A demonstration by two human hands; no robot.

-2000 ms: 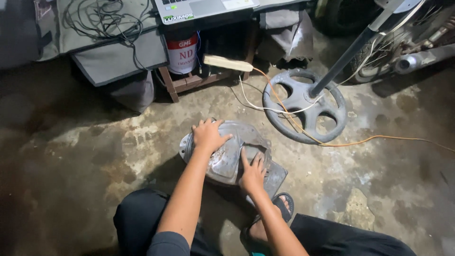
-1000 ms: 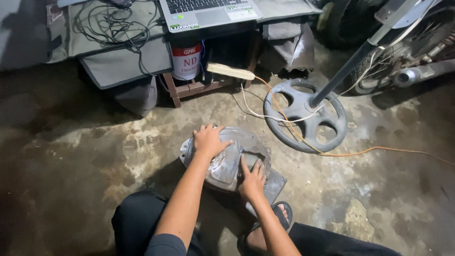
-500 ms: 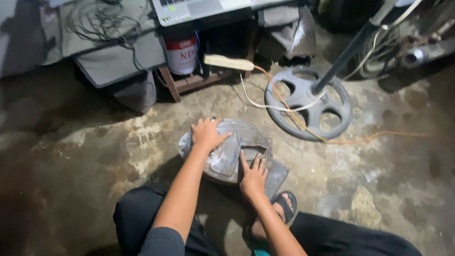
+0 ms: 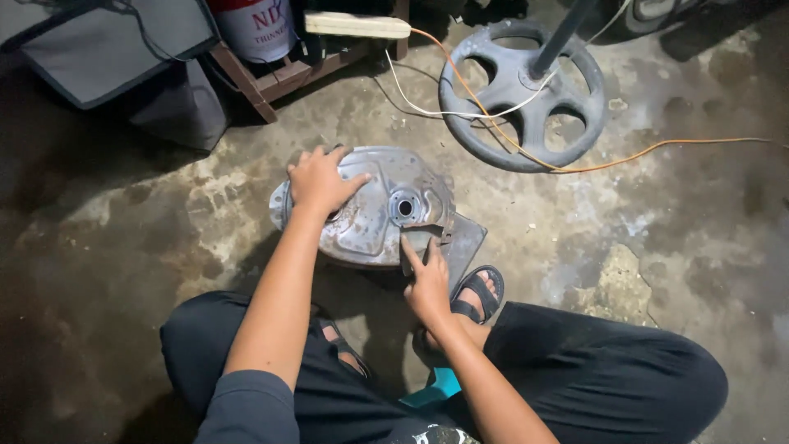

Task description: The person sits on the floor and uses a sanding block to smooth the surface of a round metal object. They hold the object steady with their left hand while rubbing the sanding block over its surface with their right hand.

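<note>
A grey, worn metal tank-shaped part point(image 4: 386, 205) with a round filler hole lies on the concrete floor in front of my knees. My left hand point(image 4: 319, 182) rests flat on its upper left side, fingers spread. My right hand point(image 4: 427, 279) presses on the part's near right edge, index finger stretched toward the hole. A flat grey plate point(image 4: 464, 247) sticks out from under the part on the right. I am squatting, in dark trousers and sandals.
A round grey fan base point(image 4: 522, 86) with its pole stands at the back right, with orange and white cables point(image 4: 657, 152) trailing across the floor. A paint can point(image 4: 255, 29) sits on a low wooden stand, beside a grey bag point(image 4: 115, 49) at the back left.
The view has dropped lower and closer to the metal part. Both hands stay on it; my right hand has shifted slightly along the near edge.
</note>
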